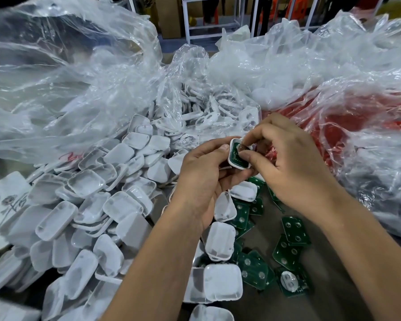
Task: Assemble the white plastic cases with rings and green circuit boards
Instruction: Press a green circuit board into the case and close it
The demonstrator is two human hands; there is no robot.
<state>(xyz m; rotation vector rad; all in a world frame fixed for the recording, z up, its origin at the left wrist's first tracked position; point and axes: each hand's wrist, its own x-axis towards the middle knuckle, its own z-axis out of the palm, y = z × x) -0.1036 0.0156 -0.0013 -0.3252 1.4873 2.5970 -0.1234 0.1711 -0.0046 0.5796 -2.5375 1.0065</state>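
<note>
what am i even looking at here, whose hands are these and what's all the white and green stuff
This is a single picture from a camera worn on a person's head, looking forward and down, so the two bare arms reaching in from the bottom are that person's own. There is no machine here.

The left hand grips a small white plastic case that already has a green circuit board sitting inside it. The right hand pinches at the top of that case; the small part under its fingertips is too hidden to name.

On the left lies a big pile of white cases. Loose green circuit boards are scattered on the dark table below the hands. Behind, clear plastic bags hold more parts, one with white rings, and another on the right with something red.
</note>
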